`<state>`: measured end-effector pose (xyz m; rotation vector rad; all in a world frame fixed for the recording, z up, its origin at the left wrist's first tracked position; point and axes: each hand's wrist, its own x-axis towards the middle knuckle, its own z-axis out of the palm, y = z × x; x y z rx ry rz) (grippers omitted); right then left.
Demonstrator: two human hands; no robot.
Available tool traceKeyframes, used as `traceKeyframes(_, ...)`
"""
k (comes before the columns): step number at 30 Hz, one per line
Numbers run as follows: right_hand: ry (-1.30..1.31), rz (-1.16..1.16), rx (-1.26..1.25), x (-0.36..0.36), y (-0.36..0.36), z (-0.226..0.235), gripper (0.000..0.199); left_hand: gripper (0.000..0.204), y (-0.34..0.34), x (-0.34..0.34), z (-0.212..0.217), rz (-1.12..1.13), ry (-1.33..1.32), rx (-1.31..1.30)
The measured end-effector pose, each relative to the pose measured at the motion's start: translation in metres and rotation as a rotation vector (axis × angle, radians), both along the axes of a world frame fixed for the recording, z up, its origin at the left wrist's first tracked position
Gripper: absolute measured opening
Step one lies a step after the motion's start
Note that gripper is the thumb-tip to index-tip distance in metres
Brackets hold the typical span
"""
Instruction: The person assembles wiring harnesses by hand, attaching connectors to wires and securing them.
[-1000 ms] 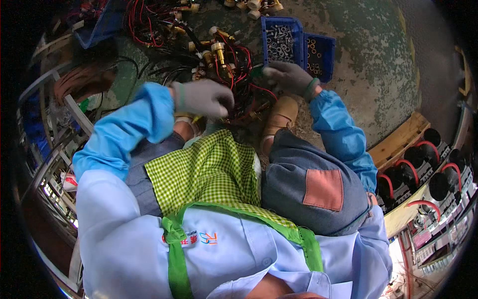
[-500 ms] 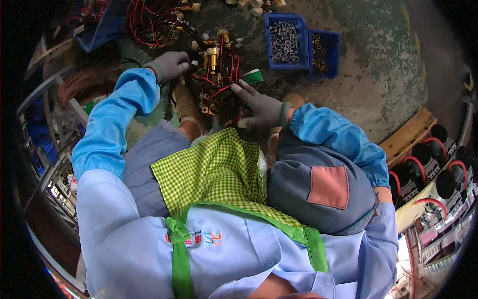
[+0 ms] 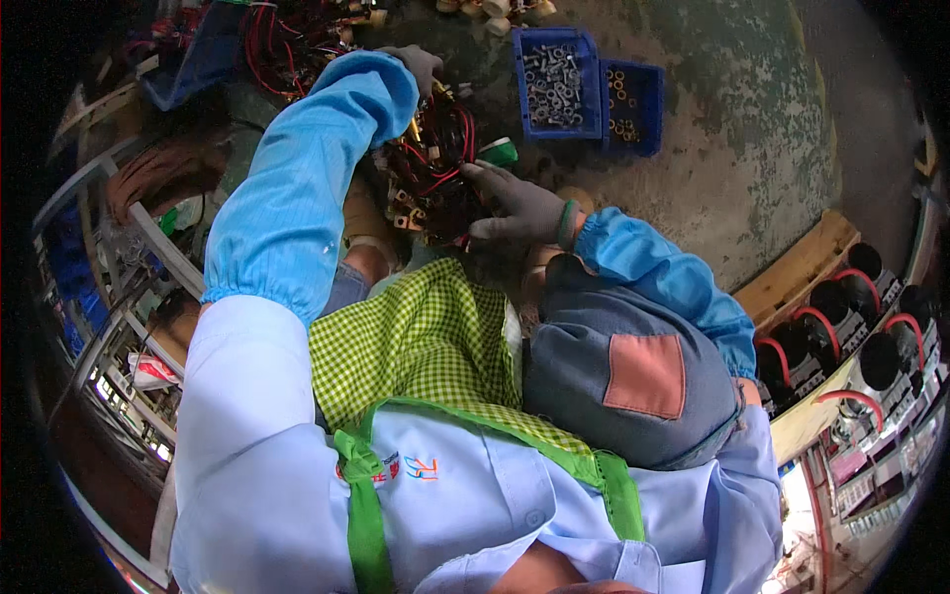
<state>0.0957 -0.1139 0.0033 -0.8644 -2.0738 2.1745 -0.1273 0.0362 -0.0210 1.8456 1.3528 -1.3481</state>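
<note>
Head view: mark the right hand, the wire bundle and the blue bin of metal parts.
right hand [image 3: 517, 206], head view, back of the grey glove.
wire bundle [image 3: 435, 163], head view, red and black wires at its middle.
blue bin of metal parts [image 3: 591, 51], head view, right rim.

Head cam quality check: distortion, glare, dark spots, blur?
Head view: strong fisheye, black corners, and the wooden pallet edge bows near the rim. Bright glare at the lower right, deep shadow along the left rim. The right hand on the wire bundle is sharp; the left hand is mostly hidden by its sleeve.
</note>
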Motion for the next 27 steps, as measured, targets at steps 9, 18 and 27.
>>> traceKeyframes(9, -0.029, -0.072, -0.402, 0.023, 0.028, 0.009, 0.076, 0.044, -0.023, -0.066, 0.031, 0.248, -0.671, 0.445)
traceKeyframes(18, 0.077, -0.742, -0.299, 0.054, 0.082, 0.045, 0.049, 0.031, -0.041, 0.031, 0.085, 0.847, -1.242, 0.111)
traceKeyframes(27, -0.038, -0.886, -0.288, 0.078, 0.079, 0.018, 0.036, 0.038, -0.050, 0.102, 0.037, 0.903, -1.286, 0.166)
